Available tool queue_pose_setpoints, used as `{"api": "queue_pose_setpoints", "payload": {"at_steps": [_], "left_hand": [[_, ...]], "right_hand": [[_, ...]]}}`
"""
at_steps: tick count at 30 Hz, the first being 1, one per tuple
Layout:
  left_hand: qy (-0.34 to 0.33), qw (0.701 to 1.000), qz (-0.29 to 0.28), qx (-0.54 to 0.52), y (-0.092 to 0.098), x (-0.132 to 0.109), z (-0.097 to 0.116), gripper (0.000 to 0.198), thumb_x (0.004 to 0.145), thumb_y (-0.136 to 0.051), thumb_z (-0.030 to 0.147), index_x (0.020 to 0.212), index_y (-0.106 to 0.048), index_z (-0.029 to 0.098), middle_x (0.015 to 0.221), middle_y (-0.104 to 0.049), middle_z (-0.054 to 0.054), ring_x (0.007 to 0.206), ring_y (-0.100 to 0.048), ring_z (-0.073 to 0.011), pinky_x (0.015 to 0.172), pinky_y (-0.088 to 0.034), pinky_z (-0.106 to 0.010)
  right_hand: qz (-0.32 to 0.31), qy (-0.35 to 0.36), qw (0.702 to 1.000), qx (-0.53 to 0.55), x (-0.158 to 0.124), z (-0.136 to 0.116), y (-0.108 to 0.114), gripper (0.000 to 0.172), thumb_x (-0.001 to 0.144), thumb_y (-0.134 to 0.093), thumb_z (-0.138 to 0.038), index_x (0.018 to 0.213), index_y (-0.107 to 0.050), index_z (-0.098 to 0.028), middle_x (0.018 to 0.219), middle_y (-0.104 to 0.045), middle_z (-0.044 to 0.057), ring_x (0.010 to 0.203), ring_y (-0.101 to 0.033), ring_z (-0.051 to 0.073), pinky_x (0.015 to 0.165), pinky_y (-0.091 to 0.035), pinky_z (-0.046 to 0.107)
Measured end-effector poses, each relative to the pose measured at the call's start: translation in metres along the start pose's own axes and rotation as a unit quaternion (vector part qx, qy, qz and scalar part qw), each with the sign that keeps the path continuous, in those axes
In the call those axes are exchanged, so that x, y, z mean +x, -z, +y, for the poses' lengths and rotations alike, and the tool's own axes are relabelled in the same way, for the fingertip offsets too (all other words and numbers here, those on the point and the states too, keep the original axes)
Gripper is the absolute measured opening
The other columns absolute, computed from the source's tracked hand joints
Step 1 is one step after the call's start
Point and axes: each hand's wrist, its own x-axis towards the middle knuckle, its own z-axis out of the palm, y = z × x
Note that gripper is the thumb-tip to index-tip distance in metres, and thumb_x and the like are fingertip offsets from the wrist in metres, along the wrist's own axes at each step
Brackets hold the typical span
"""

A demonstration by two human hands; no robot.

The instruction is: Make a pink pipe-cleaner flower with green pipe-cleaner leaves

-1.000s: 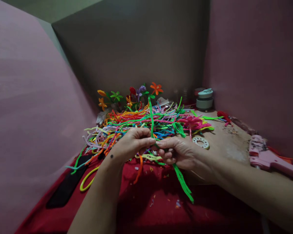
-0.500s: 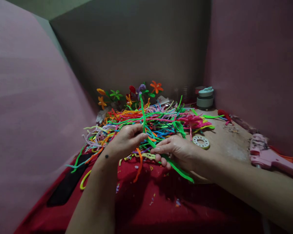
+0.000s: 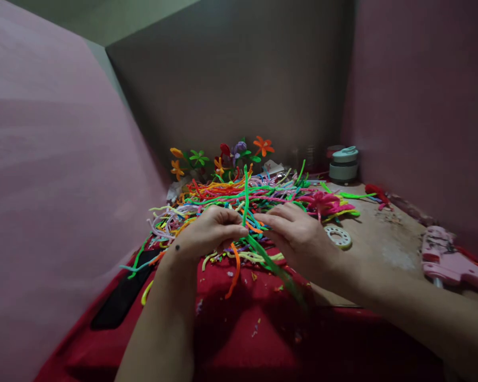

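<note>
My left hand [image 3: 219, 228] pinches a bright green pipe cleaner [image 3: 246, 197] between thumb and fingers. One end stands upright above the pinch, and a long tail slants down to the right, its tip smeared by motion. My right hand [image 3: 300, 233] is just to the right, fingers stretched towards the upright part; it appears to hold nothing, and its thumb is mostly hidden. Under and behind both hands spreads a heap of many-coloured pipe cleaners [image 3: 223, 190]. An orange pipe cleaner [image 3: 236, 270] hangs down from the heap over the red cloth.
Pipe-cleaner flowers [image 3: 199, 157] stand behind the heap. To the right are a white ring-shaped spool [image 3: 338, 236], a lidded container [image 3: 343, 171] and a pink glue gun [image 3: 446, 260]. A black flat object [image 3: 117, 305] lies left on the red cloth [image 3: 223, 339]. Pink walls flank both sides.
My right hand has let go of the green pipe cleaner's lower part and moved up beside my left hand. The tail swings loose. The whole view has shifted slightly.
</note>
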Motion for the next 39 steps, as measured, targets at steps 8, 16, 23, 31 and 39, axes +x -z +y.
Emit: {"api": "queue_pose_setpoints", "payload": {"at_steps": [8,16,23,31,39], "left_hand": [[-0.009,0.995,-0.067,-0.078,-0.011,-0.002,0.005,0.019,0.069,-0.063,0.029,0.060,-0.055,0.014,0.044,-0.045,0.005,0.037,-0.039,-0.0053,0.036,-0.029,-0.018],[-0.031,0.992,-0.026,-0.121,-0.014,0.000,0.004,0.014,0.074,-0.058,0.026,0.075,-0.057,0.013,0.046,-0.049,0.004,0.036,-0.045,-0.0065,0.037,-0.037,-0.017],[-0.040,0.976,0.045,-0.211,-0.028,0.008,0.004,0.011,0.068,-0.062,0.020,0.065,-0.054,0.013,0.048,-0.047,0.005,0.036,-0.043,-0.0056,0.034,-0.038,-0.018],[-0.055,0.969,0.077,-0.227,-0.032,0.011,0.004,0.014,0.067,-0.064,0.023,0.064,-0.055,0.012,0.050,-0.052,0.003,0.040,-0.048,-0.0080,0.041,-0.039,-0.021],[-0.124,0.960,0.248,-0.028,-0.040,0.012,0.009,0.009,0.066,-0.063,0.022,0.063,-0.066,0.013,0.067,-0.058,-0.002,0.068,-0.052,-0.0130,0.063,-0.040,-0.024]], "right_hand": [[0.018,0.126,0.986,-0.105,0.001,0.001,0.008,0.024,0.087,-0.044,-0.018,0.078,-0.066,-0.015,0.068,-0.059,0.006,0.074,-0.048,0.019,0.074,-0.036,0.035],[0.007,-0.067,0.996,0.055,-0.004,-0.008,0.008,0.014,0.077,-0.052,-0.011,0.067,-0.061,-0.013,0.064,-0.058,0.004,0.062,-0.050,0.013,0.058,-0.036,0.025],[-0.038,-0.290,0.903,0.315,0.001,-0.007,0.001,0.017,0.074,-0.054,-0.017,0.059,-0.060,-0.013,0.052,-0.050,-0.002,0.049,-0.040,0.008,0.047,-0.031,0.021],[-0.054,-0.370,0.794,0.478,0.002,0.003,-0.003,0.013,0.066,-0.062,-0.023,0.059,-0.062,-0.012,0.052,-0.055,-0.001,0.049,-0.048,0.008,0.049,-0.039,0.023],[-0.038,-0.396,0.748,0.531,0.002,0.003,-0.005,0.016,0.068,-0.064,-0.026,0.062,-0.057,-0.014,0.056,-0.063,0.005,0.051,-0.058,0.013,0.049,-0.046,0.024]]}}
